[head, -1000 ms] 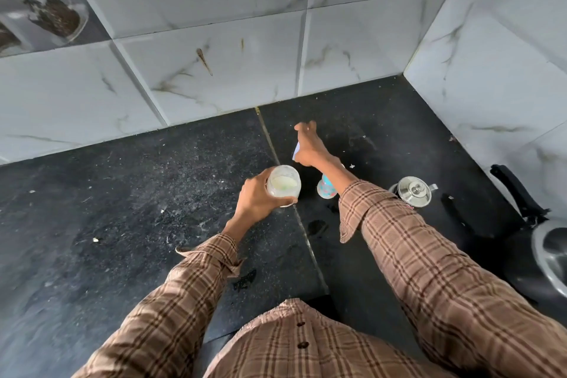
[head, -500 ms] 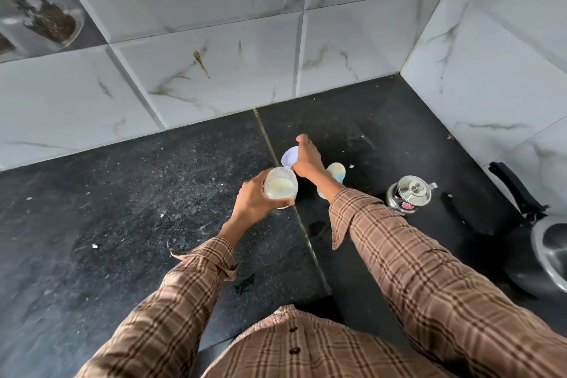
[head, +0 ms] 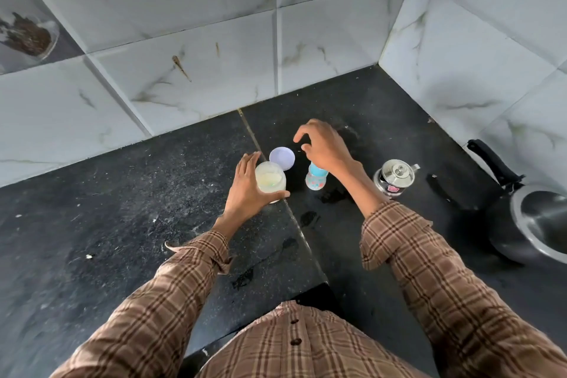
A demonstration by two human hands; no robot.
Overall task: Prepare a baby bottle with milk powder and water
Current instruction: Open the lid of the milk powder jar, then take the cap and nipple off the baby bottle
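Pale yellow powder fills the lower part of the clear powder jar (head: 270, 182), which stands open on the black stone desk (head: 107, 209) with its lilac lid (head: 282, 158) lying flat just behind it. The left hand (head: 250, 193) rests against the jar's near side, fingers nearly straight and thumb stretched under its rim, cupping it loosely and not clamping it. The right hand (head: 325, 147) hovers empty above the baby bottle (head: 316, 178), fingers spread and half curled, gripping nothing; the bottle stands upright just right of the jar, its blue collar showing below the wrist. Judging by this, the step in hand is getting powder from jar to bottle, and it would go best with the jar held firm, the bottle steadied by its body, and the two mouths brought close so nothing spills on the dark stone; whether the bottle's top is on or off I cannot tell. To the right stands a small steel pot with a lid (head: 395, 177), near the forearm's path, and beyond it a dark pan (head: 534, 224) with a long handle. Wet patches (head: 308, 218) mark the stone near the bottle, so a slip is possible.
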